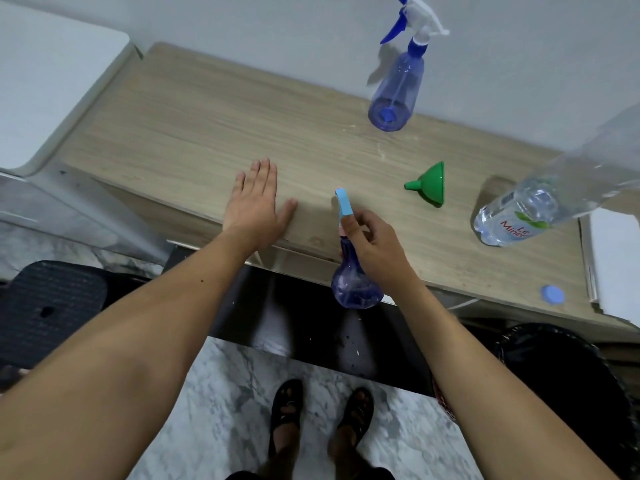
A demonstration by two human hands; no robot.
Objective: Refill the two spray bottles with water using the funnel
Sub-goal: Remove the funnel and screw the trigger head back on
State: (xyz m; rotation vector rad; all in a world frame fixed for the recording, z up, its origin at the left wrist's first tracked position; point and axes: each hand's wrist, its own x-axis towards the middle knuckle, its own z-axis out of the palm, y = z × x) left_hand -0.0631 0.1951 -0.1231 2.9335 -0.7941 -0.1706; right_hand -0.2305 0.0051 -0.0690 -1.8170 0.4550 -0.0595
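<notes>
Gripping the small spray bottle, right hand; left hand flat, funnel beyond.

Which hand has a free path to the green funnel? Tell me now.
Probably the left hand: it lies open on the table with bare wood between. The right hand is nearer the funnel but holds the small spray bottle.

Bare forearms without sleeves; both feet wear dark open-toed strap sandals.
</notes>
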